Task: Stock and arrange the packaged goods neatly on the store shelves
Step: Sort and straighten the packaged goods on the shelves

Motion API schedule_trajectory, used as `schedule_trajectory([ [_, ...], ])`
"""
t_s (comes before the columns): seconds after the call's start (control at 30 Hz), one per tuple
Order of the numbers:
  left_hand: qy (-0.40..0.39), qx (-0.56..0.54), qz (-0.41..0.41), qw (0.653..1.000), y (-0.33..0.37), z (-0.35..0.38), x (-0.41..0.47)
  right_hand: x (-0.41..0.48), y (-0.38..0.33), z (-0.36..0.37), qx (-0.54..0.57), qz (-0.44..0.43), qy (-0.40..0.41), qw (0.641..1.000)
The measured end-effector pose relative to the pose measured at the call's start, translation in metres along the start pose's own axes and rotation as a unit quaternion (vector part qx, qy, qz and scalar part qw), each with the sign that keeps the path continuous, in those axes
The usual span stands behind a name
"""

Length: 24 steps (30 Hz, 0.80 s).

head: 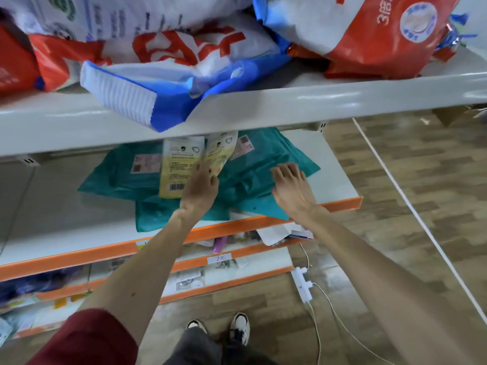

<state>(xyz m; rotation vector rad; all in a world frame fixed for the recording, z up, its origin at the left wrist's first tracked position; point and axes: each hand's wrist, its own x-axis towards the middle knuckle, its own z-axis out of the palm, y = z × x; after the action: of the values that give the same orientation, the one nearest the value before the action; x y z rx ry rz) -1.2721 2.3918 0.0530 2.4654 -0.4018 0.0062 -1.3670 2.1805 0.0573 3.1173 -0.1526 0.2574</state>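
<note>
A person at a store rack reaches both bare arms into the middle shelf (340, 180), whose front edge is orange. The left hand (201, 188) has its grip closed on pale yellow mask packets (179, 167), fingers curled at their near right edge. The packets fan out above a heap of teal packages (123, 177) lying flat on that shelf. The right hand (291, 188), just to the right, has an open grip holding nothing, its fingers spread and pressed flat on the teal packages. One teal corner overhangs the orange edge near the right wrist. On the upper shelf (263, 106), a blue-and-white bag (147, 90) hangs over the front lip, with a red-and-white bag (382, 35) at far right. Lower shelves carry small goods too blurred to identify, and a price tag (222, 258). On the wood-pattern floor (395, 206) at right lie a white power strip (303, 285) and its cables.
</note>
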Motion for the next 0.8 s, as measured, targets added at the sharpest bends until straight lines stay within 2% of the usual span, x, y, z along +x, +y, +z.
schedule_trajectory([
  [0.1, 0.067, -0.083, -0.080, 0.991, 0.005, -0.022, -0.004, 0.023, -0.001, -0.004, 0.019, -0.008, 0.007, 1.000],
  [0.17, 0.096, -0.176, -0.133, 0.971, -0.002, -0.032, -0.005, 0.040, -0.004, -0.007, 0.029, -0.014, 0.012, 0.999],
  [0.23, 0.105, -0.255, -0.184, 0.943, -0.020, -0.038, -0.005, 0.056, -0.008, -0.009, 0.031, -0.023, 0.021, 0.999],
  [0.27, 0.096, -0.260, -0.201, 0.940, -0.028, -0.041, -0.005, 0.063, -0.011, -0.009, 0.030, -0.029, 0.023, 0.999],
  [0.4, 0.013, -0.124, -0.254, 0.959, -0.057, -0.041, -0.005, 0.079, -0.019, -0.004, 0.030, -0.048, 0.008, 0.998],
  [0.57, -0.022, -0.052, -0.255, 0.965, -0.045, -0.039, 0.011, 0.088, -0.016, 0.008, -0.025, -0.105, -0.097, 0.989],
  [0.7, -0.011, -0.049, -0.264, 0.963, -0.038, -0.034, 0.018, 0.085, -0.024, 0.015, -0.048, -0.087, -0.054, 0.994],
  [0.8, 0.010, -0.064, -0.237, 0.969, -0.040, -0.033, 0.014, 0.080, -0.023, 0.013, -0.059, -0.108, -0.017, 0.992],
])
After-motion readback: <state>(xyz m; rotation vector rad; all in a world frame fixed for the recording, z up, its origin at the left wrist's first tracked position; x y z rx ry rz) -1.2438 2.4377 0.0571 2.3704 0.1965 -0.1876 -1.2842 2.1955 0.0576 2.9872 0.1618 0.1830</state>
